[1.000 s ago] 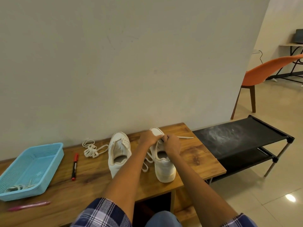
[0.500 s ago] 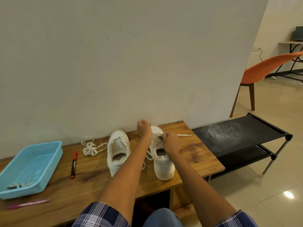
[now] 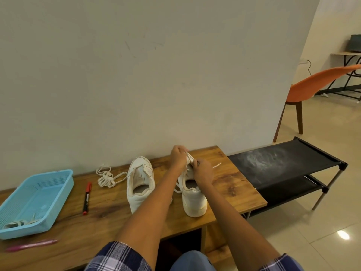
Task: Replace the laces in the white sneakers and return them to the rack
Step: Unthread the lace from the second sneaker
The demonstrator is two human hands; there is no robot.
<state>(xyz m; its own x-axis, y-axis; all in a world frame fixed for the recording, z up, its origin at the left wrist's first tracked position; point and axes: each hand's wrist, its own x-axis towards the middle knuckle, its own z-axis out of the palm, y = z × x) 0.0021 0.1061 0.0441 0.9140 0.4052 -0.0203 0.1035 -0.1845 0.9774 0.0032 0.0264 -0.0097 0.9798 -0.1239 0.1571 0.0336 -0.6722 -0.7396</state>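
A brown wooden table (image 3: 101, 218) spans the lower left and centre of the frame, and a black two-tier fabric shoe rack (image 3: 281, 169) stands just beside its right end. A light blue plastic basket (image 3: 58, 194) holding old laces sits at lower left. Two white sneakers stand at centre: the left sneaker (image 3: 139, 184) is unlaced, while the right sneaker (image 3: 193, 200) is under both hands. The left hand (image 3: 178, 156) and right hand (image 3: 202, 171) each pinch a white lace (image 3: 189, 157) above its tongue. A loose bundled white lace (image 3: 106, 178) and a red-capped black marker (image 3: 87, 198) lie left of the shoes.
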